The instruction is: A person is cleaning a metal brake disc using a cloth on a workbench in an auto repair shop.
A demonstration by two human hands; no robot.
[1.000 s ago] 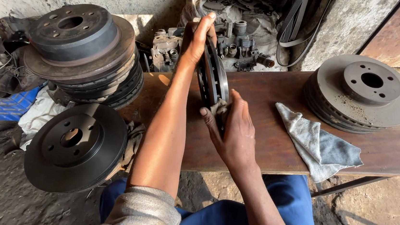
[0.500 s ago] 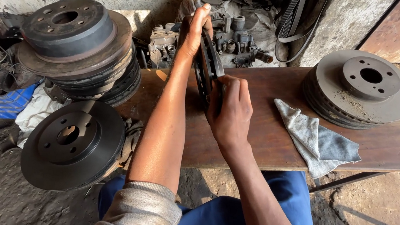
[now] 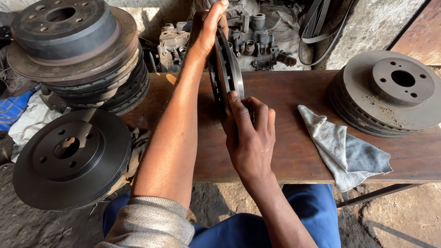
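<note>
— On the middle of the wooden bench (image 3: pixel 303 147), in the head view, what stands between the two hands?

— One brake disc (image 3: pixel 227 71) stands there on its edge, upright. Its flat faces look to the left and to the right of the scene, so its round plane runs from near to far, and the camera sees mostly the thin rim.

— How does each hand hold it?

— The left hand (image 3: pixel 207 30) is on the far top of the rim, fingers curled over the edge and pressed on it, thumb pointing up. The right hand (image 3: pixel 251 137) is at the near lower part, fingers laid flat and close together against the right face. If the thumb goes around the rim, the pictures do not show; one cannot tell.

— Which hand is nearer to the disc?

— Both touch it. The left one reaches far over the bench, the right one stays near the body. So the disc lies between them, top far and bottom near.

— And around it?

— A grey rag (image 3: pixel 343 148) lies just right of the right hand, not touching it. Farther right is a stack of rusty discs (image 3: pixel 390 93). At the left stands a taller stack of discs (image 3: pixel 73 47), and a dark disc (image 3: pixel 71 156) leans below it, near the ground. Behind the bench are old engine parts (image 3: pixel 249 41).
</note>
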